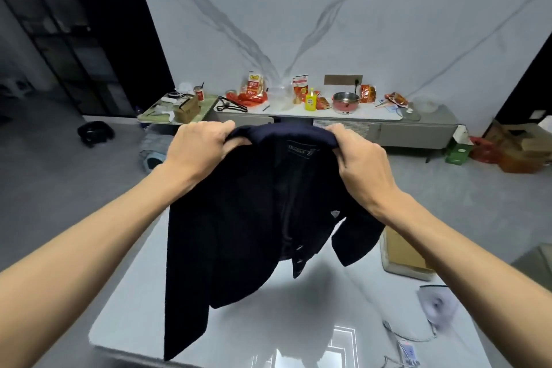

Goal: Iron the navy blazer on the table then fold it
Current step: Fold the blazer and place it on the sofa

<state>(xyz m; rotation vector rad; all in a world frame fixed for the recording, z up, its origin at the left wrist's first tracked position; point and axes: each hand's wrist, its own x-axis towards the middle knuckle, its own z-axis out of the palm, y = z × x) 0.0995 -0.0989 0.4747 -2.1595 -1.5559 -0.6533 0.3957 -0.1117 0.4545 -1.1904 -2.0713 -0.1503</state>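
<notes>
Both hands hold the navy blazer (248, 233) up in the air above the glossy white desk (268, 323). The left hand (198, 148) has its fingers curled round the cloth at one shoulder, and the right hand (360, 155) grips the other shoulder the same way. The blazer hangs open toward the camera, its inner label (301, 152) showing below the collar. A white iron (437, 305) lies on the desk at the right edge, blurred, with its cord (400, 334) nearby.
</notes>
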